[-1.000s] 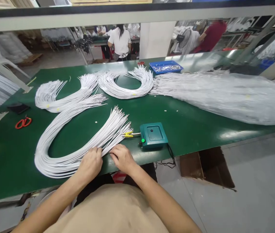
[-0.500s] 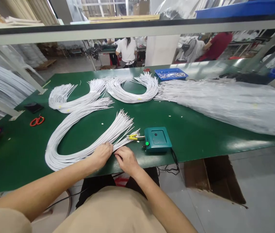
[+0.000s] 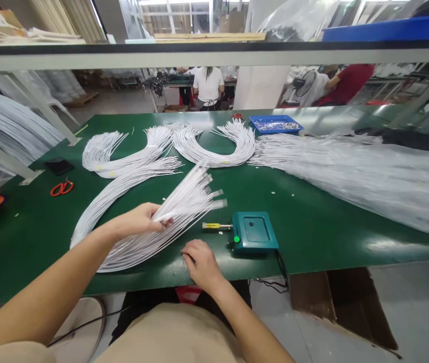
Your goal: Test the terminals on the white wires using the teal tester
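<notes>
The left hand [image 3: 152, 220] is closed around white wires [image 3: 186, 201] toward the table's [image 3: 312, 222] front edge. The right hand [image 3: 201, 263] half-curls beside that edge, contents indeterminable. Gripping behind the tips should keep strands aligned.

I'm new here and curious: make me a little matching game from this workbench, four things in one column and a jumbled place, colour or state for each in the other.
Things:
1. Scissors
2. Shallow tray
3. Boxy device
4. Left hand

Descriptions:
A. Teal, with a round green button
B. Closed around a bunch of white wires
C. Red-handled, towards the left side of the green table
D. Blue, at the table's far side, holding many small pieces

Pairs: 1-C, 2-D, 3-A, 4-B
</notes>
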Tool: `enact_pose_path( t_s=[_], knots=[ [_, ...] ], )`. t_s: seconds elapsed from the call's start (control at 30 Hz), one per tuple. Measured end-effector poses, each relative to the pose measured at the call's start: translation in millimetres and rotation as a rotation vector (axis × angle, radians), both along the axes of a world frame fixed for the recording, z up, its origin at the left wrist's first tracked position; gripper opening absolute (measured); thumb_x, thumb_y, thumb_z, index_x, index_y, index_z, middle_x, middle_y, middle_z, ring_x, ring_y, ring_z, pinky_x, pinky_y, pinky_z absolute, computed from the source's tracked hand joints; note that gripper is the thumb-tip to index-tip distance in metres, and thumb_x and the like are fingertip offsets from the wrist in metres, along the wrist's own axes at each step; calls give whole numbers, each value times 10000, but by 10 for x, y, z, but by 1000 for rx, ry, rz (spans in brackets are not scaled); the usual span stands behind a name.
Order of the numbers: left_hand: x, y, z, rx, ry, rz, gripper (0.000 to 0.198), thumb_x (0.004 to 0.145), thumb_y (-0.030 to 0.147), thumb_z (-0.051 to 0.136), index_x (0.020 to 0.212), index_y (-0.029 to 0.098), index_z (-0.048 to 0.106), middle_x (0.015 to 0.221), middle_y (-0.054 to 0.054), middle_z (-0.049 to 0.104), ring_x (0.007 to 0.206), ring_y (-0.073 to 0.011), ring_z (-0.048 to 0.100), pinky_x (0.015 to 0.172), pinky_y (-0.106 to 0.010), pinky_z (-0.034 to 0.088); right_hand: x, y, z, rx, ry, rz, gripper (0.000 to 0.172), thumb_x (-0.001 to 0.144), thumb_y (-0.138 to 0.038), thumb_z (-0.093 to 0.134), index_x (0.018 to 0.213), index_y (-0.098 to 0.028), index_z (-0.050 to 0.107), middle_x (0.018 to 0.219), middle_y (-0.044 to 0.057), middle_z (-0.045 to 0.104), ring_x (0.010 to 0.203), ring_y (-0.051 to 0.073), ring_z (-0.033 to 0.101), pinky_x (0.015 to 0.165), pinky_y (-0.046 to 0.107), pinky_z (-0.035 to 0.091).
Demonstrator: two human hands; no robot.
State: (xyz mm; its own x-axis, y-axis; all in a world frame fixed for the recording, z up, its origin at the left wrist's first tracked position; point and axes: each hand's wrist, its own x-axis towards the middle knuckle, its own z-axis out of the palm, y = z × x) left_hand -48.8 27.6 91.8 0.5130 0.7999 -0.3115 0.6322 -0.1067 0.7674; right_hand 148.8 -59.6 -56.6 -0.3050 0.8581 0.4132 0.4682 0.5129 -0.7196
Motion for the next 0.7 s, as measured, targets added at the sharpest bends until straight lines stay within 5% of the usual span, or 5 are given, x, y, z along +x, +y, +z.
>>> enact_pose_path(
  t_s=[0.13, 0.23, 0.33, 0.53, 0.7],
  knots=[
    [31, 58, 272, -121, -391, 200, 208, 690, 292, 654, 835, 143, 664, 845, -75, 672, 728, -179, 599, 740, -337, 482, -16, 12, 17, -28, 5, 1, 178, 856, -113, 506, 887, -184, 666, 895, 64, 672, 921, 199, 585, 852, 361, 445],
    [259, -12, 290, -290, -548, 139, 212, 705, 311, 681, 832, 145, 651, 749, -56, 656, 603, -135, 552, 648, -304, 467, -32, 15, 35, -64, 48, -8, 177, 846, -120, 520, 879, -190, 680, 911, 67, 677, 920, 204, 591, 859, 364, 444],
    [543, -227, 74, -486, -598, 22, 221, 725, 322, 700, 827, 132, 656, 695, -36, 623, 619, -122, 542, 648, -273, 440, 13, 11, 99, -191, 217, -51, 142, 843, -190, 553, 832, -193, 695, 869, 53, 679, 864, 198, 607, 816, 343, 466],
    [734, -642, -694, -538, -709, 379, 295, 711, 381, 719, 861, 133, 666, 732, -19, 596, 663, -108, 510, 633, -234, 399, 273, 52, 364, -620, 765, -233, 284, 858, -411, 555, 962, -184, 691, 773, 25, 664, 665, 139, 593, 664, 280, 490],
    [678, -717, -890, -469, -680, 486, 252, 748, 377, 683, 791, 138, 614, 690, 8, 550, 637, -102, 471, 626, -233, 369, 259, 172, 543, -709, 808, -219, 270, 796, -405, 636, 902, -164, 693, 774, 24, 656, 574, 94, 556, 589, 242, 456]
  ],
)
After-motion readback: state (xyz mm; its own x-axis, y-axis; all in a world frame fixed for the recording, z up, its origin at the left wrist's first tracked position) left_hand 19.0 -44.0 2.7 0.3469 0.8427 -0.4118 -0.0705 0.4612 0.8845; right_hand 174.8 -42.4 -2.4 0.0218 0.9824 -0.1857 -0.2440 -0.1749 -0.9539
